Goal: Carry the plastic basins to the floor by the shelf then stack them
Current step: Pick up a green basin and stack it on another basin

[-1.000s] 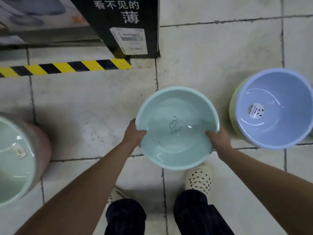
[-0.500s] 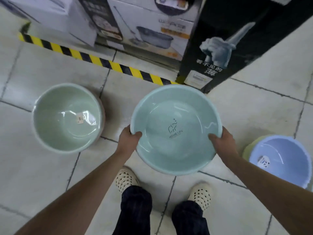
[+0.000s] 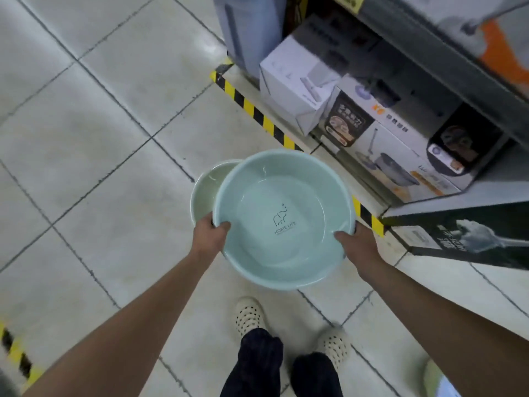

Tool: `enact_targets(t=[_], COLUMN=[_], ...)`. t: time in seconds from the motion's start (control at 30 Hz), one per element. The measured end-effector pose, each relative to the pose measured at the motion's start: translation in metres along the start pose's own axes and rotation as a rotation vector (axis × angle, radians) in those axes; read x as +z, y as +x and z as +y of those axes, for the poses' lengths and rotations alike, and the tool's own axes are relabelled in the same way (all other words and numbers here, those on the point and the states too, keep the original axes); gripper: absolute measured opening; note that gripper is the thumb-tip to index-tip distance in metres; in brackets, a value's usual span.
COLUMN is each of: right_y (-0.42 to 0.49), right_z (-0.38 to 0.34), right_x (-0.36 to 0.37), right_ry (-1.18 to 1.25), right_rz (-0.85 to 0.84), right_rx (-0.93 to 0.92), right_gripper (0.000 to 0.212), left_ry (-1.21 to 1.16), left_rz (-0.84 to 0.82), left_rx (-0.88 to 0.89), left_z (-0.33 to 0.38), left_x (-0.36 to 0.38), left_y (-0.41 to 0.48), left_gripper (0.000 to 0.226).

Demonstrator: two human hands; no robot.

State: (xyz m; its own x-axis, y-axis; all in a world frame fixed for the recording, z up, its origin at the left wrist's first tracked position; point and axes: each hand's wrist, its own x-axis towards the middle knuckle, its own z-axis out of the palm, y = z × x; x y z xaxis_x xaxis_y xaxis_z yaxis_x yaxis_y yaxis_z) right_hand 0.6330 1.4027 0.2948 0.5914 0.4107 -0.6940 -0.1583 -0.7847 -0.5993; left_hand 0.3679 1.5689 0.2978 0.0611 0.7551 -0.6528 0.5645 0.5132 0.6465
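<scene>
Head view looks down on the tiled floor [image 3: 86, 138], with the shelf [image 3: 429, 90] at two o'clock. The teal basin [image 3: 283, 216] is at centre, partly over the pale green basin [image 3: 204, 187], which sits on the floor by the shelf at ten o'clock. The carrying looks nearly done and the nesting is left to do. The left hand [image 3: 210, 234] clasps the teal rim at nine o'clock and the right hand [image 3: 356, 243] at four, thumbs inside.

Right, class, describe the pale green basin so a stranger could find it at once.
Find the shelf of boxes, upper right, and follow the striped floor tape toward the person. Left of it lies the pale green basin, half hidden beneath the teal basin. It is paler, and nobody holds it.
</scene>
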Motion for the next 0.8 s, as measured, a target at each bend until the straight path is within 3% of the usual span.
enact_targets(t=[0.2,0.5,0.73,0.8], right_y=[0.057,0.168,0.227,0.237], right_z=[-0.030,-0.016,0.002,0.012], right_x=[0.072,0.170,0.227,0.236], right_ry=[-0.111,-0.280,-0.423,-0.466], right_rz=[-0.017,-0.041,0.027,0.040], right_rx=[0.001,-0.041,-0.162,-0.172], right_gripper=[0.020,0.013,0.016,0.017], left_ry=[-0.154,-0.260,-0.256,-0.250], left_rz=[0.107,0.257,0.254,0.253], left_rx=[-0.089,-0.222,-0.193,-0.196], left_z=[-0.021,-0.106,-0.153,-0.165], left_x=[-0.022,-0.006,0.005,0.006], left_y=[0.065,0.170,0.229,0.243], left_gripper=[0.018,0.020,0.018,0.030])
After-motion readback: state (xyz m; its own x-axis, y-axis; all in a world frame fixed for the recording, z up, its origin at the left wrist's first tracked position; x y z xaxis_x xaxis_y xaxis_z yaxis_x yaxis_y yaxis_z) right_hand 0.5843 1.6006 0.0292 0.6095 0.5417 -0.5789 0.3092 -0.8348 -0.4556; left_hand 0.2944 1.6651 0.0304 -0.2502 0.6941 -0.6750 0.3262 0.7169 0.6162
